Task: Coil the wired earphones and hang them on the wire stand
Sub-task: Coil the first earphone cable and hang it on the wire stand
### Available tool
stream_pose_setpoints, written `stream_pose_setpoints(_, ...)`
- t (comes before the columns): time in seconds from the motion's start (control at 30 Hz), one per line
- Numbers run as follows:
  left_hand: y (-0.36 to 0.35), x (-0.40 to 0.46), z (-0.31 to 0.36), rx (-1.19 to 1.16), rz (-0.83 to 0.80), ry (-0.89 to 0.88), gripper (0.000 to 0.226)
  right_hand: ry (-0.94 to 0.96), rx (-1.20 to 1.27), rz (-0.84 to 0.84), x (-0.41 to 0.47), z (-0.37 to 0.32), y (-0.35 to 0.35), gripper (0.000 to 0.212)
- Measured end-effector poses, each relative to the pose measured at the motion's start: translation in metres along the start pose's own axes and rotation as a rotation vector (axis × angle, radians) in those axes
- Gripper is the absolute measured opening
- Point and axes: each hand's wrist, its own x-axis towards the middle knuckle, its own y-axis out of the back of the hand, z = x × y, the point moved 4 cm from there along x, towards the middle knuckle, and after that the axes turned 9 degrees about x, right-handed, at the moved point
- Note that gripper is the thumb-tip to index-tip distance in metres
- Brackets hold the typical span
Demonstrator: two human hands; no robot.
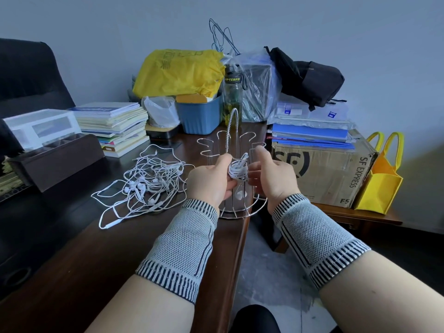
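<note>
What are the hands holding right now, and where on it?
Both hands, left and right, hold one coiled earphone bundle: the left grips the coil, the right pinches the cord at its side.

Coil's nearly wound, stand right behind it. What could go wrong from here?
1. The coiled earphones are only pinched between left hand and right hand; a looser grip may let them unwind.
2. An earbud dangles below and could snag the wire stand.
3. The stand sits at the desk edge; a bump might tip it off.

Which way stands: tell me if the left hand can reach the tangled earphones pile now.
Probably not yet: the left hand grips the coiled earphones. The tangled earphones pile lies unobstructed on the desk just left.
</note>
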Motion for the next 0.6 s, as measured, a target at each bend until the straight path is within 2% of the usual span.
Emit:
stream_pose_setpoints(0.1, 0.002, 0.0, 0.004, 0.026, 0.041, -0.032, 0.046, -0.107, -0.059, -0.1, -0.001, -0.005, -0.003, 0.06)
stream_pose_setpoints(0.17, 0.004, 0.0, 0.005, 0.04, 0.063, -0.057, 0.045, -0.164, -0.073, -0.134, -0.002, -0.007, -0.004, 0.062)
stream_pose_setpoints(0.6, 0.004, 0.0, 0.01, 0.03, 0.084, -0.086, 0.035, -0.221, 0.137, -0.187, -0.004, -0.015, -0.009, 0.027)
